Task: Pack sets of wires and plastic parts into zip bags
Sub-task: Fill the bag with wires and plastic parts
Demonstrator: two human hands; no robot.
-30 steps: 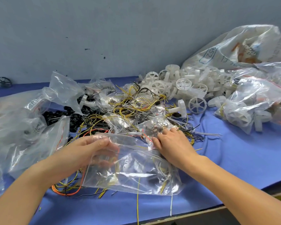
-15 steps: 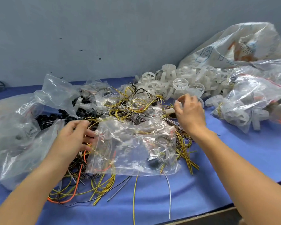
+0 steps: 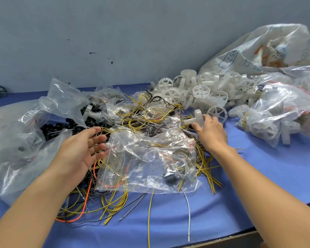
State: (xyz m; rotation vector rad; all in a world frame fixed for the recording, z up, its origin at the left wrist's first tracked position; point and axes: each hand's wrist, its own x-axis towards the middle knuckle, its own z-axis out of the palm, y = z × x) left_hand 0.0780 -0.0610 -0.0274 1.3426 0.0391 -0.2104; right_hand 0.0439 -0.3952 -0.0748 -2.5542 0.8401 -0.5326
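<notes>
A clear zip bag holding wires and a dark part lies on the blue table, on top of a tangle of yellow, black and orange wires. My left hand hovers open, palm up, at the bag's left edge, fingers spread and holding nothing. My right hand is past the bag's far right corner, its fingertips pinching a white T-shaped plastic part. Behind it is a heap of white spoked plastic wheels.
Large crumpled clear bags with black parts lie at the left. Filled zip bags and a big printed sack fill the right. A grey wall rises behind. The table's front edge runs along the bottom right.
My left hand let go of the zip bag and opened palm up. My right hand left the bag, reached toward the white parts and now grips a T-shaped piece.
</notes>
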